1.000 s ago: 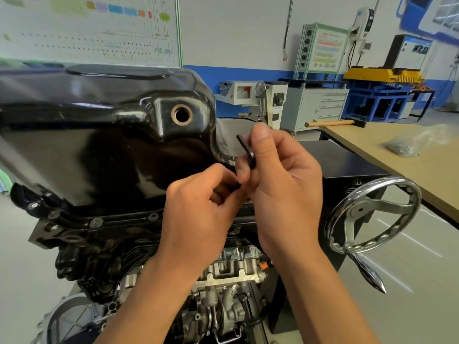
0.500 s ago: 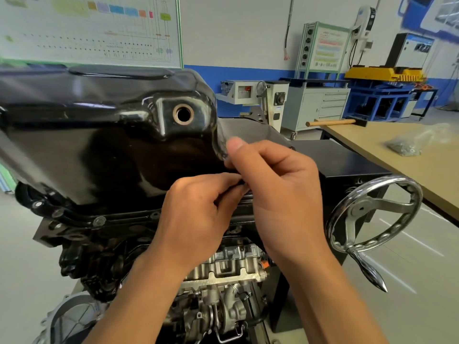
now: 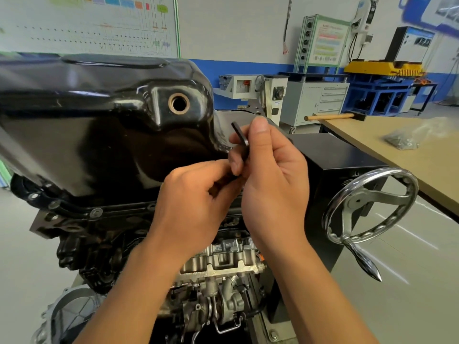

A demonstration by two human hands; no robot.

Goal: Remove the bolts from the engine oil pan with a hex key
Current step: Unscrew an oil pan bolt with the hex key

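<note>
Pretty bright, even workshop light, looks like it's coming from overhead. The glossy black oil pan (image 3: pixel 99 135) picks up white glare streaks and reflections. The wide-angle lens bends lines near the edges, the wall chart (image 3: pixel 87 26) is washed out, and the top right corner's soft.

Glossy black oil pan (image 3: pixel 99 135), copper-brown drain port ring (image 3: pixel 178 103) on pan, black hex key (image 3: pixel 239 134), silver handwheel (image 3: pixel 359 201) right of pan.

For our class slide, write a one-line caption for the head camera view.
Right hand pinches a black hex key, left hand curled at its lower end, beside the glossy black oil pan.
</note>
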